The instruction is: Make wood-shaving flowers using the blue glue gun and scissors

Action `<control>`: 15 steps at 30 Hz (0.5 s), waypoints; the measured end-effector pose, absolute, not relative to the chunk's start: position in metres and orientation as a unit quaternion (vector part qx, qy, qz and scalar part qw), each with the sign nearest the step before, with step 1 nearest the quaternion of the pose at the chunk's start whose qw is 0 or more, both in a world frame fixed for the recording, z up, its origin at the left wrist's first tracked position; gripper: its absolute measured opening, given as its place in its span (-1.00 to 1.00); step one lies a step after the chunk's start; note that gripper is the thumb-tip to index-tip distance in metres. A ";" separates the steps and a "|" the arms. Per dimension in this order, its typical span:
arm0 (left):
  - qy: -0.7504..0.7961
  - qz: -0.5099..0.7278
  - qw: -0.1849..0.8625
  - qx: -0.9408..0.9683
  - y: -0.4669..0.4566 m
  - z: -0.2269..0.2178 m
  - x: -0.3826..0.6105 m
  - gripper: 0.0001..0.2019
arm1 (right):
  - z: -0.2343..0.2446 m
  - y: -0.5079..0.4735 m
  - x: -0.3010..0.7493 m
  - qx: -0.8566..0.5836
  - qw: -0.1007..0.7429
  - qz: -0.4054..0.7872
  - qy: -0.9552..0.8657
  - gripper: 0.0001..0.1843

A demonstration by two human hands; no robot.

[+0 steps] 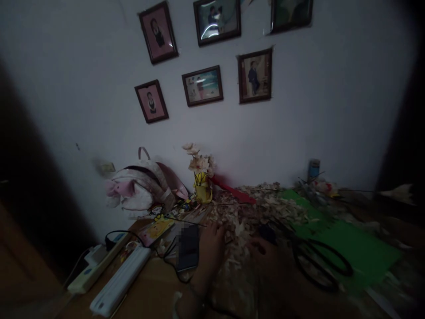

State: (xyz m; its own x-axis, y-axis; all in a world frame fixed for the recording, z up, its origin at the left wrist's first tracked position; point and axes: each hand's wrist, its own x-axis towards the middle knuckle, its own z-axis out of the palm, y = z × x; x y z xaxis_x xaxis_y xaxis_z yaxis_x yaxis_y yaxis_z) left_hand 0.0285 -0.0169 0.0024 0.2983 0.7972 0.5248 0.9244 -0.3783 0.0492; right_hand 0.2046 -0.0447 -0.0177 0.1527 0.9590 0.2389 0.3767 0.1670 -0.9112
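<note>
At the far left, a power strip (94,270) and a long white case (119,281) lie on the desk (151,288), with a white and pink backpack (139,190) slumped against the wall behind them. Framed photos (202,85) hang above. A black phone (188,247) lies flat just beside the left hand (210,248), whose grip is open: the fingers (215,230) are spread on the edge of a heap of pale shavings (239,212), probably wood, and nothing shows in them. Behind, a yellow vase (202,188) holds pale flowers (199,164). The shavings spread right across the desk. The right hand (262,252) sits in deep shadow over them, with a dark lump (267,233) just past it; the view is too dim to tell whether its grip is closed on anything. Further right, black-handled scissors (318,266) lie on a green sheet (352,248), with a blue can (314,169) at the back.
</note>
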 end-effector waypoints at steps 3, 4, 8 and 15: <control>-0.531 -0.239 0.125 -0.803 -0.019 0.003 0.030 -0.68 | -0.016 -0.048 0.201 -0.576 0.512 0.292 -0.567 -0.72; -0.532 -0.238 0.122 -0.803 -0.018 0.003 0.030 -0.66 | -0.015 -0.048 0.201 -0.572 0.521 0.299 -0.558 -0.72; -0.540 -0.243 0.104 -0.799 -0.014 0.001 0.027 -0.68 | -0.015 -0.046 0.202 -0.553 0.555 0.348 -0.515 -0.70; -0.529 -0.274 0.119 -0.794 -0.012 -0.004 0.025 -0.71 | -0.007 -0.044 0.207 -0.578 0.548 0.328 -0.508 -0.67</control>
